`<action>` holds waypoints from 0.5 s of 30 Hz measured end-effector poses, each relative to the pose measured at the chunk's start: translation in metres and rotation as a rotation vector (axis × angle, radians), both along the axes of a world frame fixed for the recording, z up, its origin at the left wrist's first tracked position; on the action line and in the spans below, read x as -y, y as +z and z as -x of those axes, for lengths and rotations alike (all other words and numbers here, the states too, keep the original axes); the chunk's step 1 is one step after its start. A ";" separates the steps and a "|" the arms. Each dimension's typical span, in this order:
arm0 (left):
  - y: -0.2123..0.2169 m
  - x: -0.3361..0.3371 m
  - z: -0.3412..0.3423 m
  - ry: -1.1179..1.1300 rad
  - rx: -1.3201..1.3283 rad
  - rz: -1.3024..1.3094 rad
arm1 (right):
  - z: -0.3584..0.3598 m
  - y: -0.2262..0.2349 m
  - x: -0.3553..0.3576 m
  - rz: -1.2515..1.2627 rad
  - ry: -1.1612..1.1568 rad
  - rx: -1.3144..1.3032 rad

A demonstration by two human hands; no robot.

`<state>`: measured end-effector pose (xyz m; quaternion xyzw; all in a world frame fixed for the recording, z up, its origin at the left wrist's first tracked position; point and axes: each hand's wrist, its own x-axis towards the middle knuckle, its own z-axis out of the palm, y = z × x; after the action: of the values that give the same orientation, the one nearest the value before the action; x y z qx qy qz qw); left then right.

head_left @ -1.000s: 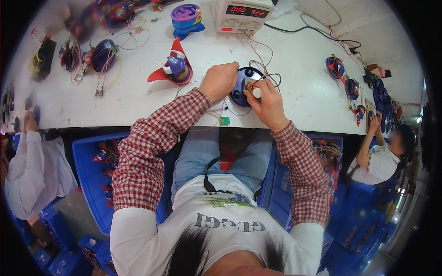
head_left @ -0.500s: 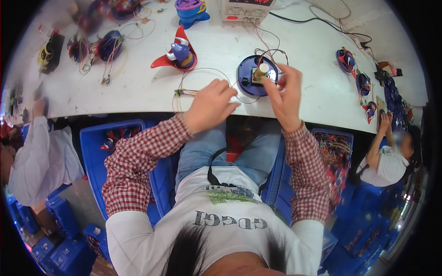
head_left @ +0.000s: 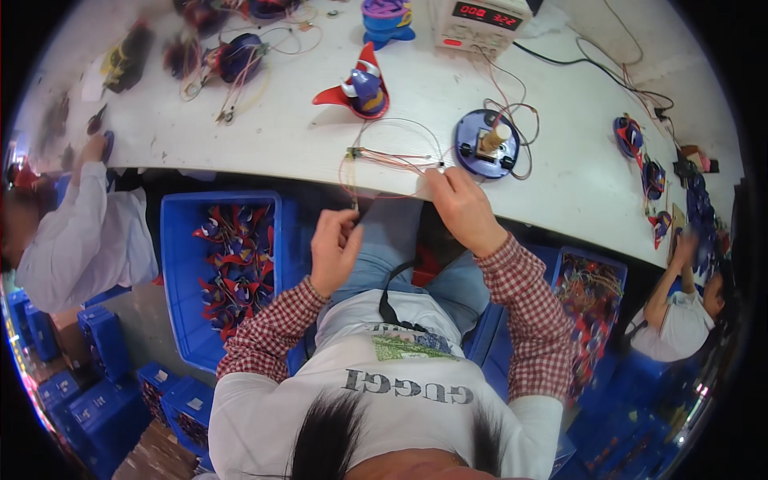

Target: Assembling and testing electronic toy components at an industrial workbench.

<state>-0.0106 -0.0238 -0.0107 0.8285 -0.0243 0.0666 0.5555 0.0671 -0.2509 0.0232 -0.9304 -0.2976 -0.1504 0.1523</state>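
Note:
My left hand (head_left: 336,250) is below the table's front edge, fingers closed around a thin wire end (head_left: 355,206). At the edge my right hand (head_left: 466,210) pinches several thin red and pale wires (head_left: 400,159). These run to a small circuit board (head_left: 353,153) lying on the tabletop. Just beyond my right hand, untouched, sits a round purple base (head_left: 480,166) bearing a cream-coloured cylinder (head_left: 500,134). Farther back stands a purple toy figure with white horns and a red wing-like piece (head_left: 366,86).
A power supply with a lit display (head_left: 480,24) stands at the back, near a blue and purple toy (head_left: 388,22). Blue crates hold toy parts at left (head_left: 180,280) and right (head_left: 622,276). Co-workers sit on the left (head_left: 80,240) and right (head_left: 676,320).
My right hand has left the purple base and cylinder and moved to the wires. My left hand has drawn back below the table edge. The view has shifted left.

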 end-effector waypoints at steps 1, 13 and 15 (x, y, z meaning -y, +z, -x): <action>0.004 -0.008 -0.010 0.050 0.035 -0.023 | -0.001 0.000 0.000 -0.029 -0.012 -0.014; 0.034 -0.037 -0.122 -0.266 0.200 -0.595 | -0.001 -0.001 -0.012 -0.357 -0.093 -0.115; 0.036 -0.037 -0.126 -0.319 0.144 -0.615 | -0.001 -0.001 -0.011 -0.394 -0.098 -0.142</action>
<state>0.1155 0.0134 0.0251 0.9359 -0.2117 0.0267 0.2802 0.0679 -0.2395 0.0219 -0.9043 -0.2056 -0.1470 0.3441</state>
